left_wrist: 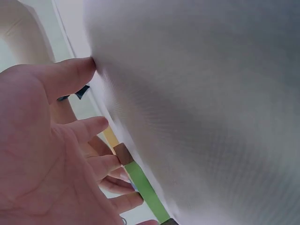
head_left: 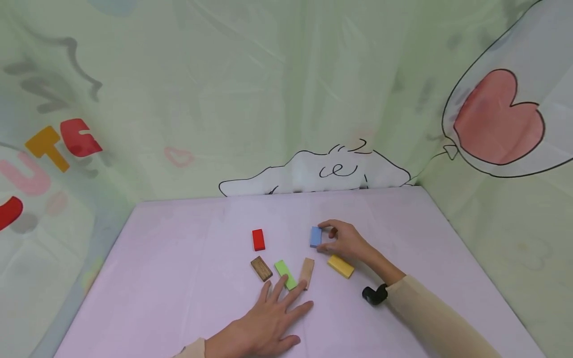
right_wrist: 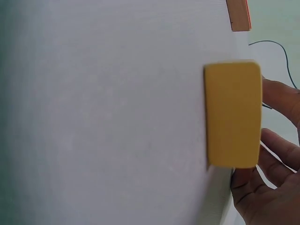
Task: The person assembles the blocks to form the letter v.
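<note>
My right hand pinches a small blue block at its two ends, thumb near and index finger far. Just in front of that hand lies a yellow block, which stands large before the fingers in the right wrist view and hides part of them. Fingers spread, my left hand rests on the table. Its fingertips are by the near ends of a green block and a light wooden block; whether they touch, I cannot tell. A dark brown wooden block lies just beyond its little finger.
A red block lies behind the brown one. All the blocks lie on a pale lilac tabletop. Printed curtains hang behind the table and along both sides. A black camera mount sits at the right wrist.
</note>
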{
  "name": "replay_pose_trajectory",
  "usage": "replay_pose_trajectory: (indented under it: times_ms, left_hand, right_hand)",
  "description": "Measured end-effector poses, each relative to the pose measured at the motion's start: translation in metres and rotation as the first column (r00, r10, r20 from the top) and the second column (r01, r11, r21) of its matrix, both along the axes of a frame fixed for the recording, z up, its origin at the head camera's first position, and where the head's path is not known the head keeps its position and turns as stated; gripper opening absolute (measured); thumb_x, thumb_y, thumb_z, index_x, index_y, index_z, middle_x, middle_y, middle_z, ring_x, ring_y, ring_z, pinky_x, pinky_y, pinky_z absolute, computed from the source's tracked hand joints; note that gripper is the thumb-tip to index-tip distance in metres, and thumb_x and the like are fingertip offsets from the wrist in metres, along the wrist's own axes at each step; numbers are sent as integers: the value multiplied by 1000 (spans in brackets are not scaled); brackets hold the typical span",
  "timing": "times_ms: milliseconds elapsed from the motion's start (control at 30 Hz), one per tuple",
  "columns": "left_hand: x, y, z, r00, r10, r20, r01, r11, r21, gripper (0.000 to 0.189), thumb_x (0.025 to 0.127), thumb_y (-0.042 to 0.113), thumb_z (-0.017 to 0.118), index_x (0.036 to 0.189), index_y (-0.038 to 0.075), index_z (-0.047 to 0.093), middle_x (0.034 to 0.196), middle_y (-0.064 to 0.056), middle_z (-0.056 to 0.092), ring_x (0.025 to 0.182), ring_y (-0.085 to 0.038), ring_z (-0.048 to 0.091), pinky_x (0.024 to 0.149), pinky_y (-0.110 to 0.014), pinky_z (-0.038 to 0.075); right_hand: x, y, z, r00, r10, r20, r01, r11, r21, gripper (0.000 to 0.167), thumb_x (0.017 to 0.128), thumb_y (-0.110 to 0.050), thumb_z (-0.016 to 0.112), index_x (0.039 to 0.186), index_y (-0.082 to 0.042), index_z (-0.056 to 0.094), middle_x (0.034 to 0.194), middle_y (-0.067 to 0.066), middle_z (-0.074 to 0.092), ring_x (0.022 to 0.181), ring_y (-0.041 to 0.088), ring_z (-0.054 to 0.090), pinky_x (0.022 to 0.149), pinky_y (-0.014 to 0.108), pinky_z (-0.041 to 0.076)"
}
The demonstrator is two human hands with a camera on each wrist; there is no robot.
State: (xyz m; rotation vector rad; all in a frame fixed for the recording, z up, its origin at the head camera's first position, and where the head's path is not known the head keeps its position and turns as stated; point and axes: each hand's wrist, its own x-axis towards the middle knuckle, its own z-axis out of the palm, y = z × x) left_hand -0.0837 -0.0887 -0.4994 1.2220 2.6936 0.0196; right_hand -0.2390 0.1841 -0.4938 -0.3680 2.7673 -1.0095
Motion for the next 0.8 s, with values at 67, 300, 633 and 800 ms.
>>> replay_pose_trajectory:
  times_ms: [67, 300, 633, 800]
  left_hand:
    - [0, -1, 1, 1000, 3, 11, -3, 1000, -11, 70, 103, 63, 52, 166, 40, 32, 181, 0, 11, 162, -45, 23, 119, -71, 36]
    - [1, -2, 2, 999, 3, 39, -2, 1000, -20, 70, 104, 64, 49, 167, 41, 29, 181, 1, 7, 164, -44, 19, 119, -69, 36]
    - [-1, -3, 0, 999, -7, 46, 8, 1000, -20, 69, 105, 63, 48, 167, 41, 27, 182, 1, 6, 164, -43, 18, 119, -65, 41]
    - [-1, -2, 1, 999, -15, 36, 16, 1000, -27, 70, 105, 64, 47, 167, 40, 26, 182, 1, 6, 164, -42, 19, 120, -64, 41]
  right_hand:
    - [-1, 0, -1, 1000, 8, -8, -8, 1000, 2, 64, 82, -26, 92, 139, -9, 67, 104, 11, 66, 94, 22, 56, 76, 31, 48]
    - [-1, 0, -2, 999, 28, -36, -29, 1000, -10, 63, 82, -24, 92, 138, -9, 68, 103, 9, 66, 95, 23, 57, 76, 31, 47]
    - [-4, 2, -7, 989, 93, -118, -94, 996, 1, 42, 83, -26, 91, 121, -14, 77, 128, 9, 72, 101, 22, 62, 82, 32, 51]
    - [-3, 1, -6, 989, 89, -115, -89, 996, 13, 42, 83, -27, 91, 121, -15, 78, 132, 8, 72, 102, 21, 63, 84, 32, 52]
